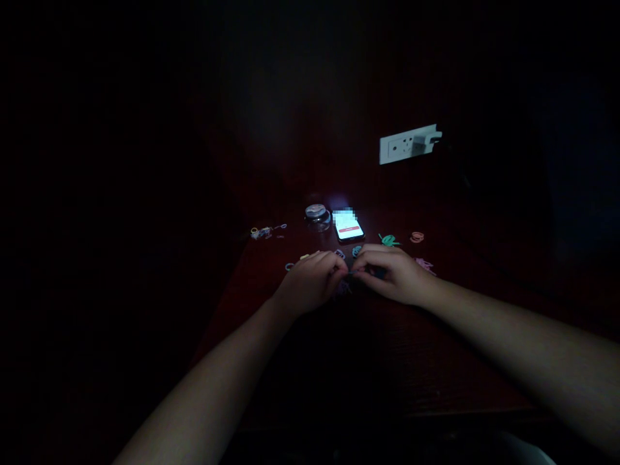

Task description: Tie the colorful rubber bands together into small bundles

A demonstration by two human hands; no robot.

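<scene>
My left hand (314, 278) and my right hand (390, 271) meet above the dark red table, fingertips pinched close together. Between them is a small blue band (351, 272), gripped from both sides. Purple bands (342, 289) lie just below the fingertips, partly covered by my left hand. Beyond the hands are a light purple band (340, 254) and teal bands (357, 251). Green bands (389, 240) lie past my right hand, with orange bands (417, 237) farther right. Pink bands (425, 265) show beside my right wrist.
A lit phone (349, 226) lies behind the hands, next to a clear jar with a lid (317, 218). A mixed pile of bands (261, 232) is at the table's left. A white socket with a plug (409, 144) is on the wall. The surroundings are very dark.
</scene>
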